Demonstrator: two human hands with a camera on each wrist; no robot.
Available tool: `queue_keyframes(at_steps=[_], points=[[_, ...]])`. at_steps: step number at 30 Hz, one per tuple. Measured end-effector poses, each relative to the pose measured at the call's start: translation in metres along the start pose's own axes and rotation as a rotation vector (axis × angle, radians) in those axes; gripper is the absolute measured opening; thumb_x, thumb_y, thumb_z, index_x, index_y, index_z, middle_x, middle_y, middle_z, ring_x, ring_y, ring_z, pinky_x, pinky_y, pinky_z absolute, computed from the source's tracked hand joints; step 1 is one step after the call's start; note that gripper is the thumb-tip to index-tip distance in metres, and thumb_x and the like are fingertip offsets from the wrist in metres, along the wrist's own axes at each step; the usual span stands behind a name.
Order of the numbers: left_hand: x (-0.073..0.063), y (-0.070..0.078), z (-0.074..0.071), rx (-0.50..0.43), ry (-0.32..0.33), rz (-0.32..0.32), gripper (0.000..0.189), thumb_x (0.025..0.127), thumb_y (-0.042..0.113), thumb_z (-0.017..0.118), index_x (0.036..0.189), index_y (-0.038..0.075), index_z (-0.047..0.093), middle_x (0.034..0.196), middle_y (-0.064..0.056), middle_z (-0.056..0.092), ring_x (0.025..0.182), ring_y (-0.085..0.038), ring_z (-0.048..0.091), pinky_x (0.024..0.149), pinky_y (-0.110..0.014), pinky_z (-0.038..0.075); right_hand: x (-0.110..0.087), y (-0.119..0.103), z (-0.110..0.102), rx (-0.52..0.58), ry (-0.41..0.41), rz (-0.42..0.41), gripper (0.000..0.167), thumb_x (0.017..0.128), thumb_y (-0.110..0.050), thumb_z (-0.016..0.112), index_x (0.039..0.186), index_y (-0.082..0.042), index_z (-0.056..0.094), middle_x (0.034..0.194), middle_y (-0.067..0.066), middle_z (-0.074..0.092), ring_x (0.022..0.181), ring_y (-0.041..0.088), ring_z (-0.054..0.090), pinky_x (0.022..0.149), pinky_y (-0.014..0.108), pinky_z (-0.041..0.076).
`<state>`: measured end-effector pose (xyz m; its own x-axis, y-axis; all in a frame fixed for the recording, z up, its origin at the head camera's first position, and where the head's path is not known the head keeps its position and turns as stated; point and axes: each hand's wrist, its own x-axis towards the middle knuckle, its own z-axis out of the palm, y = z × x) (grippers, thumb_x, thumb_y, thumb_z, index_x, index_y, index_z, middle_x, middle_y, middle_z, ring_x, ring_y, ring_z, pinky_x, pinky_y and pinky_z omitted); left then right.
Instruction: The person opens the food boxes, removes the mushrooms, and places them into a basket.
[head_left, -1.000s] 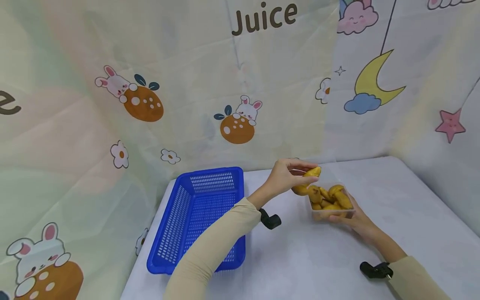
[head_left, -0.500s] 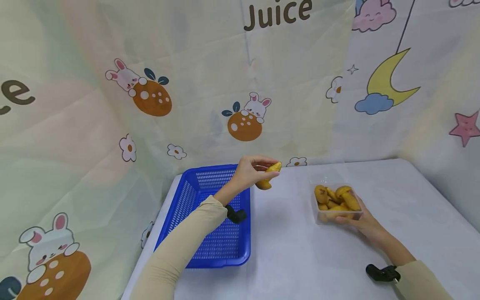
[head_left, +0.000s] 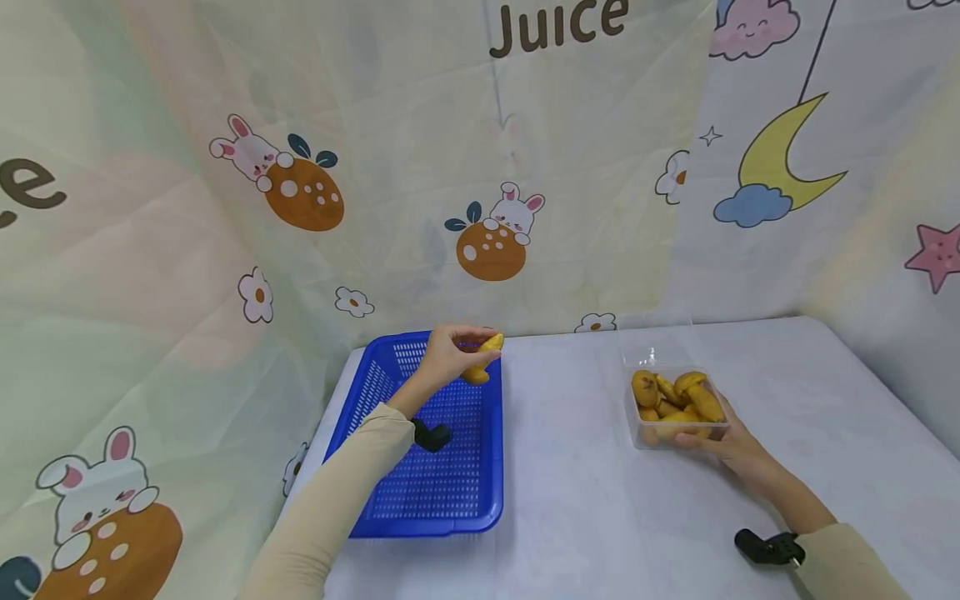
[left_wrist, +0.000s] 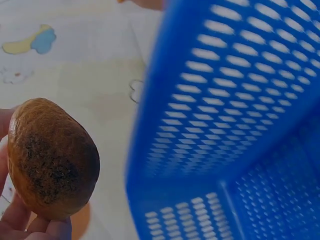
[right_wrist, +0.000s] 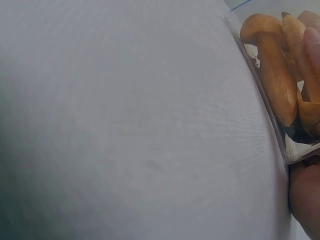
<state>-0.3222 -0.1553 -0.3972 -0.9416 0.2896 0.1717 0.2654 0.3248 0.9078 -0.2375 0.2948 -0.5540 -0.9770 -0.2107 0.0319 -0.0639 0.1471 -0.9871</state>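
Note:
My left hand (head_left: 444, 357) pinches a mushroom (head_left: 477, 375) over the far end of the blue basket (head_left: 496, 467). In the left wrist view, the mushroom's rounded brown cap (left_wrist: 52, 157) has a dark rough patch, with fingertips behind it and the basket wall (left_wrist: 200, 100) to the right. At the right, a clear plastic box (head_left: 643, 437) full of yellow-brown mushrooms (head_left: 703, 402) stands on the table with its lid raised at the back. My right hand (head_left: 738, 458) grips the box by its near right corner. Seen from the right wrist, a stemmed mushroom (right_wrist: 277, 75) lies against the clear wall.
A white cloth covers the table (head_left: 570, 467). Behind it hangs a printed curtain (head_left: 405, 183) with rabbits, fruit and flowers. Black wrist mounts (head_left: 432, 436) sit on both arms. The basket has slotted sides, and its visible floor is bare.
My left hand has carried the mushroom leftward from beside the clear box to over the blue basket. The right hand keeps hold of the box. The head view has shifted slightly.

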Motion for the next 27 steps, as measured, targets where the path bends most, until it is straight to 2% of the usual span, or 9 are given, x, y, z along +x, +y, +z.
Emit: queue_keyframes(at_steps=[8, 18, 19, 21, 23, 24, 26, 27], points=[[-0.005, -0.037, -0.011, 0.049, 0.04, -0.057, 0.03, 0.084, 0.016, 0.083, 0.113, 0.008, 0.076, 0.107, -0.007, 0.072, 0.093, -0.026, 0.069, 0.076, -0.034, 0.06, -0.001, -0.001, 0.001, 0.002, 0.012, 0.024, 0.111, 0.093, -0.009, 0.07, 0.158, -0.025, -0.019, 0.162, 0.016, -0.022, 0.145, 0.04, -0.023, 0.11, 0.067, -0.015], [-0.007, -0.068, -0.018, 0.15, 0.042, -0.145, 0.027, 0.083, 0.015, 0.083, 0.109, 0.009, 0.078, 0.102, -0.005, 0.073, 0.092, -0.023, 0.068, 0.078, -0.033, 0.06, -0.001, -0.003, 0.002, 0.008, 0.011, 0.039, 0.11, 0.093, -0.01, 0.07, 0.157, -0.03, -0.018, 0.162, 0.017, -0.021, 0.145, 0.043, -0.019, 0.111, 0.068, -0.008], [-0.007, -0.071, -0.019, 0.153, 0.039, -0.151, 0.026, 0.083, 0.015, 0.083, 0.109, 0.009, 0.078, 0.102, -0.005, 0.073, 0.092, -0.024, 0.068, 0.078, -0.033, 0.06, -0.001, -0.003, 0.002, 0.003, 0.009, 0.036, 0.11, 0.094, -0.01, 0.07, 0.158, -0.032, -0.016, 0.163, 0.017, -0.018, 0.146, 0.042, -0.015, 0.115, 0.063, -0.004], [-0.009, -0.076, -0.019, 0.159, 0.033, -0.156, 0.027, 0.083, 0.014, 0.083, 0.109, 0.008, 0.078, 0.102, -0.005, 0.072, 0.092, -0.024, 0.068, 0.077, -0.034, 0.06, -0.001, -0.001, 0.002, -0.002, 0.004, 0.029, 0.108, 0.094, -0.01, 0.069, 0.158, -0.034, -0.014, 0.164, 0.017, -0.014, 0.147, 0.039, -0.01, 0.121, 0.043, 0.004], [-0.011, -0.079, -0.02, 0.172, 0.033, -0.16, 0.026, 0.084, 0.014, 0.083, 0.109, 0.008, 0.078, 0.102, -0.005, 0.072, 0.091, -0.024, 0.067, 0.078, -0.034, 0.06, -0.001, 0.001, 0.001, -0.009, -0.002, 0.018, 0.106, 0.094, -0.009, 0.069, 0.159, -0.036, -0.011, 0.165, 0.017, -0.008, 0.147, 0.036, -0.001, 0.115, 0.022, 0.016], [-0.012, -0.081, -0.02, 0.182, 0.035, -0.161, 0.026, 0.084, 0.015, 0.083, 0.109, 0.009, 0.077, 0.102, -0.005, 0.072, 0.091, -0.023, 0.067, 0.078, -0.034, 0.06, -0.001, 0.001, 0.001, -0.017, -0.002, 0.014, 0.105, 0.095, -0.01, 0.069, 0.159, -0.036, -0.01, 0.165, 0.016, -0.006, 0.147, 0.035, 0.001, 0.109, 0.016, 0.019], [-0.013, -0.084, -0.02, 0.191, 0.04, -0.162, 0.026, 0.084, 0.014, 0.082, 0.108, 0.008, 0.077, 0.102, -0.005, 0.072, 0.09, -0.022, 0.068, 0.078, -0.035, 0.06, -0.001, 0.001, 0.001, -0.023, 0.002, 0.018, 0.104, 0.095, -0.011, 0.069, 0.159, -0.038, -0.009, 0.165, 0.015, -0.004, 0.146, 0.033, 0.004, 0.11, 0.018, 0.02], [-0.013, -0.086, -0.02, 0.194, 0.042, -0.162, 0.025, 0.084, 0.013, 0.082, 0.108, 0.008, 0.077, 0.102, -0.005, 0.073, 0.09, -0.022, 0.068, 0.078, -0.035, 0.06, -0.001, 0.001, 0.001, -0.026, 0.004, 0.02, 0.104, 0.095, -0.012, 0.069, 0.159, -0.038, -0.009, 0.165, 0.015, -0.003, 0.145, 0.033, 0.004, 0.114, 0.026, 0.018]])
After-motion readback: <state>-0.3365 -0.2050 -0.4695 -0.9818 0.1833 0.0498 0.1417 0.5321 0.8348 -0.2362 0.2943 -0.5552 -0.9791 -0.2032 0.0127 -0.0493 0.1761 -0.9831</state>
